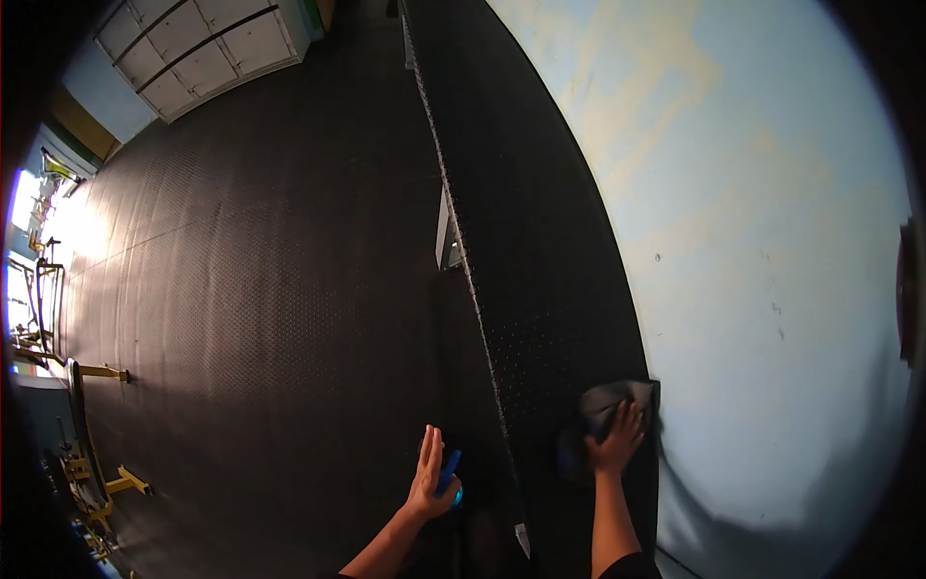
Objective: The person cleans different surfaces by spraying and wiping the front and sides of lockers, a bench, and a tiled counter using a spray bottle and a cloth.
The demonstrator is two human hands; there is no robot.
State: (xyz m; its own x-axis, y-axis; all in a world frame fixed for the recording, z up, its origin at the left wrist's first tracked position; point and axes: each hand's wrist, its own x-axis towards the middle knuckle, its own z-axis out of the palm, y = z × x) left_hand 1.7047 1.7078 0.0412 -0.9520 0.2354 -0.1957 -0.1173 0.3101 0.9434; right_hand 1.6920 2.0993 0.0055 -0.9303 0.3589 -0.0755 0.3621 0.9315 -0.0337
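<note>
Right hand (615, 442) is on a crumpled grey cloth (600, 396), over by the wall end of a long black raised surface with a dimpled top (540, 280). Its fingers lie stretched out and spread over the cloth, not clenched. The cloth's underside is hidden and there's some blur here, plus a dark bluish smudge just beside it I can't identify.

Left hand (429, 487) is up with the fingers straight, and a slim blue object (449, 470) pokes out next to it. The hand covers most of that thing, so I can't tell if it's gripped. Both forearms get cut off at the bottom edge.

Containers: just a bank of white metal lockers (198, 43), doors closed so contents are hidden, top cropped. The yellow-and-black metal frames (96, 473) on the far left are half lost to glare and the dark lens border.
</note>
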